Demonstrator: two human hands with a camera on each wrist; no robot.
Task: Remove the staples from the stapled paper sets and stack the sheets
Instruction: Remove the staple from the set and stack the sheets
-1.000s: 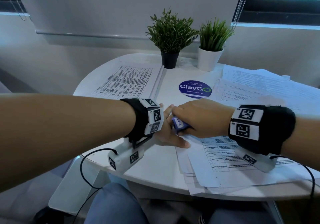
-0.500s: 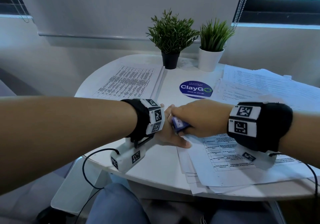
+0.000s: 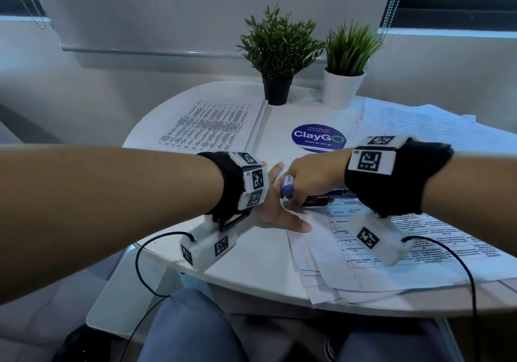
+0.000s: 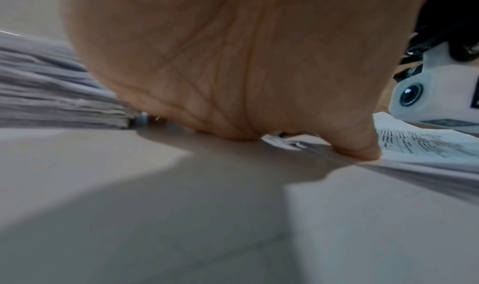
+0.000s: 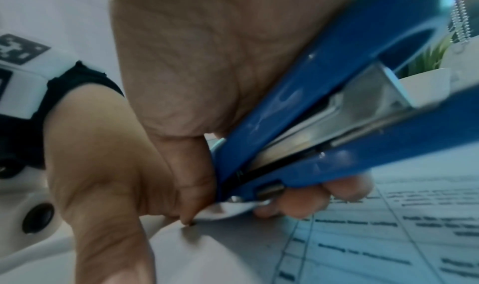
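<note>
My left hand lies flat on the white table, fingers straight, its thumb pressing the near corner of the stapled paper set. My right hand grips a blue stapler tilted nose-up. The stapler's rear end rests on the paper's corner beside the left hand. The printed sheet spreads out under the right hand. The staple itself is hidden by the fingers.
A thick stack of printed sheets lies at the back left, and loose sheets at the back right. Two potted plants stand at the far edge behind a blue ClayGo sticker. My knees sit below the table's front edge.
My right wrist has lifted and swung slightly left, tipping the stapler more steeply onto the paper corner. The left hand stays pressed in place.
</note>
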